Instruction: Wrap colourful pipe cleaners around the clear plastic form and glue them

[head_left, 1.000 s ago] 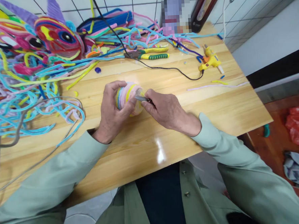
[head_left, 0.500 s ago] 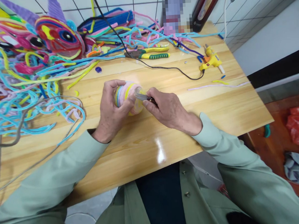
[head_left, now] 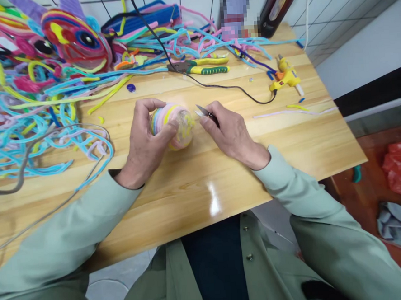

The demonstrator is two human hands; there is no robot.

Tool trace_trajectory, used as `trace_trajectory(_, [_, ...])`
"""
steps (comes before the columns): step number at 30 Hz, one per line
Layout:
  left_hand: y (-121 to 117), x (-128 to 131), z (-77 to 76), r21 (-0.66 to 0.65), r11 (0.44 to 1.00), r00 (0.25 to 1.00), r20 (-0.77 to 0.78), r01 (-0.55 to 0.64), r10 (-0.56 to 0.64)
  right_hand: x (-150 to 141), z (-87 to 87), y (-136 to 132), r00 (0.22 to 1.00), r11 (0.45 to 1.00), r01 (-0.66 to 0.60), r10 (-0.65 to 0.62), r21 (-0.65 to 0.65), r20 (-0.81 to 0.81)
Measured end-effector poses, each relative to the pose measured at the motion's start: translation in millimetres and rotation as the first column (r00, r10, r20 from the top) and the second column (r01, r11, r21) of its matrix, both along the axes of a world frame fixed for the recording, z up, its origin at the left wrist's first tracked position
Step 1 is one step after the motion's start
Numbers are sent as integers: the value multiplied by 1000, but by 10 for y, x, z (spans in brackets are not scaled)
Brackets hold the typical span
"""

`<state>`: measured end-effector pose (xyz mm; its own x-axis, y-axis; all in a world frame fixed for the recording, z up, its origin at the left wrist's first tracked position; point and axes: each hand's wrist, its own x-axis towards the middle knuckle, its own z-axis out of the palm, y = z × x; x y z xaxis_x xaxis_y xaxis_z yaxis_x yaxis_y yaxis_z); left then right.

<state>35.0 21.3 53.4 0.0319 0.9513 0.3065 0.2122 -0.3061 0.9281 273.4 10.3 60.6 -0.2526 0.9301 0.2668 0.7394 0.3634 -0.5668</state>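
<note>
My left hand [head_left: 149,141] is wrapped round a short, round clear-plastic piece [head_left: 183,128] banded with pastel pink, yellow and blue fuzzy pipe cleaners. Its bare, shiny end faces right, with yellow bits showing there. Between the thumb and fingers of my right hand [head_left: 228,132] is a small dark-handled blade [head_left: 203,110], pointing left. A paler tip shows just under it; whether this is a knife or scissors I cannot tell. A small gap separates the blade from the banded piece.
Loose pipe cleaners [head_left: 31,156] heap up on the left, before pipe-cleaner-covered faces [head_left: 78,39]. Yellow-green pliers [head_left: 212,70] lie at the back. A yellow glue gun [head_left: 286,79] stands at the right, its black cord [head_left: 230,87] running across the table [head_left: 176,192].
The blade has come away from the end of the banded piece, moving right with my right hand. My left hand still grips the piece, its end now turned more into view.
</note>
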Motion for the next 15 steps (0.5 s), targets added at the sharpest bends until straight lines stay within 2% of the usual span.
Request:
trace_trajectory(2, [30, -5, -28, -14, 1000, 998, 53, -21, 22, 62, -111, 103, 999, 999, 29, -31, 38, 43])
trace_trajectory(5, [63, 14, -35, -60, 997, 973, 225, -44, 56, 174, -275, 282, 989, 995, 76, -84, 68, 121])
trace_trajectory(8, [77, 51, 25, -215, 976, 889, 452, 26, 76, 244, -344, 395, 984, 992, 96, -107, 83, 140])
trace_trajectory(10, [83, 70, 82, -325, 936, 829, 554, 134, 73, 225, -308, 380, 997, 994, 68, -71, 87, 41])
trace_trajectory(12, [90, 79, 128, -381, 895, 801, 597, 232, 46, 144, -227, 291, 990, 999, 8, -1, 50, -143])
trace_trajectory(15, [109, 75, 149, -396, 861, 792, 611, 320, -13, -57, -109, 100, 909, 992, -97, 56, -79, -413])
